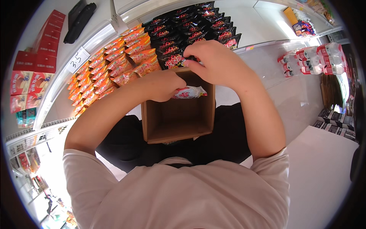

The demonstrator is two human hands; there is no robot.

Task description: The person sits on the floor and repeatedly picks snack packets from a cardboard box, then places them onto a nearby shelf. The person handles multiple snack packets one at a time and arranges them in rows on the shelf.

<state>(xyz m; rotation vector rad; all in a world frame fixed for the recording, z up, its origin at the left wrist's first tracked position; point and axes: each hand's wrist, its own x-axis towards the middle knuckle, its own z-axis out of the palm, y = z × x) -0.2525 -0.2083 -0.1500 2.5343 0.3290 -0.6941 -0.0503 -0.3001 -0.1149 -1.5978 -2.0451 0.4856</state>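
Between my legs stands an open brown cardboard box, its bare inner walls and bottom showing. My left hand is closed on one end of a white snack packet with red and blue print, held over the box's far part. My right hand is just beyond the box's far right corner, thumb and fingers curved and apart. It is nearest the front of the black snack packets, which stand in rows; whether the fingertips touch one is hard to see. Left of these are rows of orange snack packets.
Red boxes and picture-printed cartons line the left shelf, behind a rail with a price tag. Shrink-wrapped bottles stand at the far right. A white surface lies at my right, near printed cartons.
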